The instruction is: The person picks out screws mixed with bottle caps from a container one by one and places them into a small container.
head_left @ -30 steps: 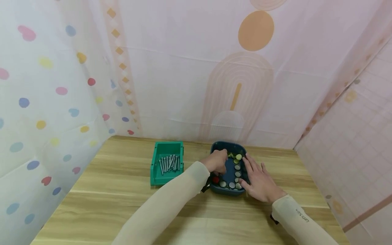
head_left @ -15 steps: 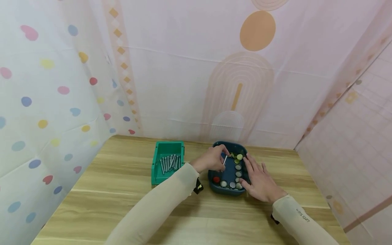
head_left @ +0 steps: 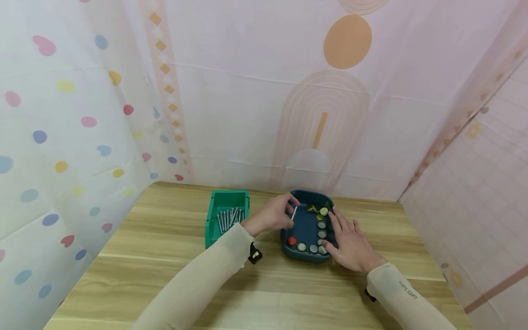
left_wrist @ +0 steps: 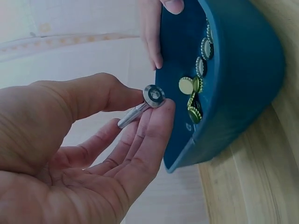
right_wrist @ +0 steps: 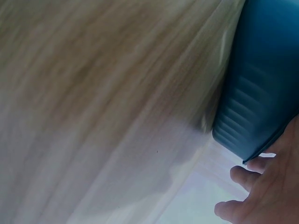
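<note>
My left hand (head_left: 272, 213) pinches a bolt (left_wrist: 154, 95) between thumb and fingers. It is silver, with a hex-socket head, and hangs over the left rim of a dark blue tub (head_left: 305, 224). Inside the tub, bottle caps line the far, right and near sides: a red one (head_left: 292, 240), gold ones (head_left: 324, 211) and silvery ones (head_left: 321, 234). My right hand (head_left: 350, 240) rests on the tub's right rim with its fingers mostly straight; the thumb reaches inside near the silvery caps. In the right wrist view, the fingers lie along the tub's edge.
A green bin (head_left: 210, 224) holding several similar bolts (head_left: 228, 219) stands left of the tub, partly behind my left forearm. Both containers are on a wooden table (head_left: 288, 298). Patterned curtains (head_left: 231, 114) hang behind and beside the table.
My left hand has moved out of the middle of the tub, leftward to its left rim, carrying the bolt, which came into sight half a second ago. The right hand has stayed put.
</note>
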A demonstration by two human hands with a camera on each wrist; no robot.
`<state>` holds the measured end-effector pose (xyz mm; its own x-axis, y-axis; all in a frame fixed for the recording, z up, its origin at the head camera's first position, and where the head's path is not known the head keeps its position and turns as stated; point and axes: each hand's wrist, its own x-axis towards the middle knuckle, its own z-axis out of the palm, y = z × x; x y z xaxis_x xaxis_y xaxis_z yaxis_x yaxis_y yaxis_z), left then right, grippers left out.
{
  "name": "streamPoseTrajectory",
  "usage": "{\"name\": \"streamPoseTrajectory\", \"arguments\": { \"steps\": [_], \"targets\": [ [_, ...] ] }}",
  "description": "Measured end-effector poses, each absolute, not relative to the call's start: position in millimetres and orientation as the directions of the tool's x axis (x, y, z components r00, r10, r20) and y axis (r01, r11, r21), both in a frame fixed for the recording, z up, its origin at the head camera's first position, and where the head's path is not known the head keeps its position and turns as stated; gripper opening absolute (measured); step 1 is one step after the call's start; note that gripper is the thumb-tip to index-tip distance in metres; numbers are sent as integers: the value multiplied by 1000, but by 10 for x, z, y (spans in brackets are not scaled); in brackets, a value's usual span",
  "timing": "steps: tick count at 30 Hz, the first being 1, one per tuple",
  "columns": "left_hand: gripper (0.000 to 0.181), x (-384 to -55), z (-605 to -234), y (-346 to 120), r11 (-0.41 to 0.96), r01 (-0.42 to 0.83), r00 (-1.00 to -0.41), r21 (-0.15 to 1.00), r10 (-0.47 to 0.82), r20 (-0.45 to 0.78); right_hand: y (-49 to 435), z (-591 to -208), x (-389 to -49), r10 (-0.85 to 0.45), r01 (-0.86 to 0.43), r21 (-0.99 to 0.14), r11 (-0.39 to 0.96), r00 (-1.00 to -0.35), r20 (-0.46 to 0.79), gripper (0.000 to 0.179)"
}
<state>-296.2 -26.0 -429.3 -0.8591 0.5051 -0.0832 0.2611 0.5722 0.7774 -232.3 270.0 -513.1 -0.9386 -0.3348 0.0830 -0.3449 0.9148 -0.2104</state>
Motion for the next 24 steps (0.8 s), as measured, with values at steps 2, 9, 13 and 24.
{"name": "streamPoseTrajectory", "arguments": {
  "steps": [2, 9, 13, 24],
  "targets": [
    [60, -2948, -4289, -310, 574, 264, -857, 775, 508, -85, 2705, -5124, -2308, -329, -339, -210, 917, -941, 81, 92],
    [57, -2904, -4276, -520, 594, 276, -869, 756, 491, -68, 2677, -5115, -2294, -328, -339, -211, 917, -941, 86, 91],
    [57, -2888, -4257, -636, 596, 261, -876, 759, 476, -72, 2670, -5124, -2299, -331, -341, -213, 916, -940, 83, 91],
    [59, -2926, -4242, -1047, 605, 238, -905, 760, 422, -53, 2678, -5101, -2288, -332, -344, -222, 912, -939, 90, 91]
  ]
}}
